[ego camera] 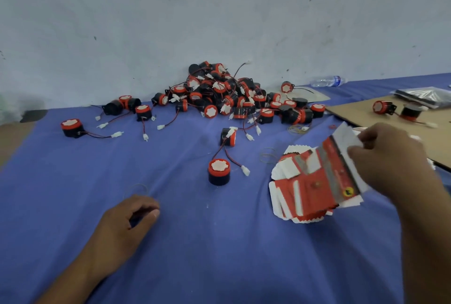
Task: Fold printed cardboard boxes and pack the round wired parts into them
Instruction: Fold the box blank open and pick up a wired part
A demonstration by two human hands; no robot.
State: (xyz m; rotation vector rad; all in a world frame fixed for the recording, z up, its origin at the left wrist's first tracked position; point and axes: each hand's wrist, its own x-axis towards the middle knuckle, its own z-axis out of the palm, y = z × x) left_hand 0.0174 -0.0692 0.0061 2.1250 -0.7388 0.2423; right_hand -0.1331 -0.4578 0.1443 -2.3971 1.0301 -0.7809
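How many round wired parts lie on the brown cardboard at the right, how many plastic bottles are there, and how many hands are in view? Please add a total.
Round wired parts on the brown cardboard: 2
Plastic bottles: 1
Hands: 2, the left hand on the cloth, the right hand gripping a printed box
Total: 5

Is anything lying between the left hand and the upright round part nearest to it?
Nothing visible does. Only bare blue cloth separates the left hand from that round wired part; a thin rubber band lies flat beside the hand.
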